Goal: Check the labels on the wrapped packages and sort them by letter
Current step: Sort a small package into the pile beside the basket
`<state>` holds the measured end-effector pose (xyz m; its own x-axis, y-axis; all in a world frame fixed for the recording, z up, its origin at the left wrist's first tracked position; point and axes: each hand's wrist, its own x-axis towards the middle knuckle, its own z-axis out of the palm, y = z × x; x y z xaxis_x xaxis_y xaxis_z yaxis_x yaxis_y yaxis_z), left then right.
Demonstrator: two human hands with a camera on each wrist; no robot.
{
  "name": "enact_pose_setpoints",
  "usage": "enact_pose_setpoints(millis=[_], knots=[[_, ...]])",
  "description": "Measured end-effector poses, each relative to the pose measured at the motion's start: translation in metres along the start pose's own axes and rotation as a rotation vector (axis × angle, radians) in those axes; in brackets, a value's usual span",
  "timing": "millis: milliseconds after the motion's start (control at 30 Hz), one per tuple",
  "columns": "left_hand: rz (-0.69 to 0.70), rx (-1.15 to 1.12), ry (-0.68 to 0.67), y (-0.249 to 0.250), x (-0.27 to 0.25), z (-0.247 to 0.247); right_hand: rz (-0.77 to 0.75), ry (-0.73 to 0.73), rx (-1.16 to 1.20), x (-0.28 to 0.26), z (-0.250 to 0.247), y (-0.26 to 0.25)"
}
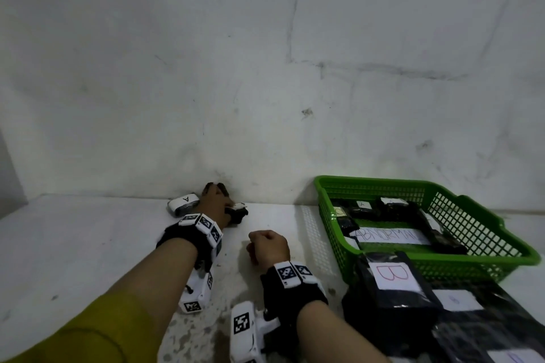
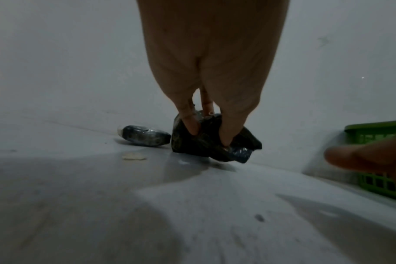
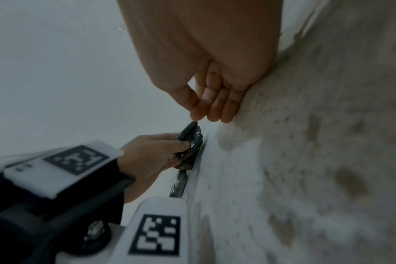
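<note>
My left hand (image 1: 224,205) reaches to the back wall and grips a crumpled black wrapped package (image 1: 240,213) just above the table. In the left wrist view its fingertips (image 2: 225,141) pinch that package (image 2: 206,144); no label shows on it there. Just left of it lies another wrapped package (image 1: 182,204) with a white label marked A, also seen in the left wrist view (image 2: 145,136). My right hand (image 1: 265,246) rests on the table as a fist, its fingers (image 3: 215,109) curled and holding nothing.
A green basket (image 1: 368,183) at the right holds several black packages and a paper marked ABNORMAL (image 1: 389,236). In front of it lies a pile of black packages, the top one (image 1: 393,277) labelled B. The wall stands close behind the table.
</note>
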<state>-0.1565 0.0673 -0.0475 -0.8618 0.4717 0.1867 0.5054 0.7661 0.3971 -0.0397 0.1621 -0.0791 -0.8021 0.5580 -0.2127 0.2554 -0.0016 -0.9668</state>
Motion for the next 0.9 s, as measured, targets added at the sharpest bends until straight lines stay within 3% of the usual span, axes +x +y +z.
enact_pose_setpoints(millis=[133, 233, 367, 500, 600, 733, 900], knots=[[0.075, -0.290, 0.161, 0.016, -0.010, -0.015, -0.005, -0.038, 0.208, -0.021, -0.027, -0.023], [0.174, -0.445, 0.328, 0.043, -0.033, -0.047, -0.191, -0.069, 0.263, -0.047, -0.057, -0.061], [0.481, -0.643, 0.456, 0.099, -0.090, -0.097, -0.433, -0.169, 0.274, -0.098, -0.097, -0.112], [0.556, -0.813, 0.379, 0.130, -0.146, -0.124, -0.566, -0.325, 0.450, -0.145, -0.126, -0.129], [0.586, -0.919, 0.293, 0.138, -0.180, -0.134, -0.645, -0.326, 0.442, -0.171, -0.136, -0.126], [0.421, -1.112, 0.218, 0.136, -0.204, -0.141, -0.693, -0.347, 0.408, -0.191, -0.137, -0.119], [0.352, -1.045, 0.188, 0.129, -0.215, -0.149, -0.752, -0.319, 0.250, -0.198, -0.134, -0.120]])
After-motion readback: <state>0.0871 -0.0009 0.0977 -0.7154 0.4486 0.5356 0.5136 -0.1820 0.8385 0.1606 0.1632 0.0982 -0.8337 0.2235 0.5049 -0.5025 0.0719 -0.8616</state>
